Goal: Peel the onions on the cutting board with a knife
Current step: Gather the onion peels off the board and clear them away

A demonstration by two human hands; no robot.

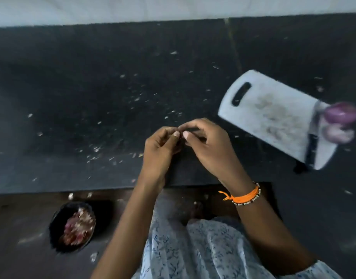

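Centrally, left hand (163, 146) and right hand (207, 141) meet with curled fingertips; anything pinched is unclear. Right of frame, glossy purple onions (342, 115) lie on the scuffed white cutting board (273, 115).

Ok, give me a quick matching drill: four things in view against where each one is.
Things:
1. knife
2. onions
3. bowl of peels
4. hands

Places:
A. on the floor, lower left
B. over the dark counter, fingertips together
C. lying across the cutting board
D. at the board's right end

Pairs: 1-C, 2-D, 3-A, 4-B
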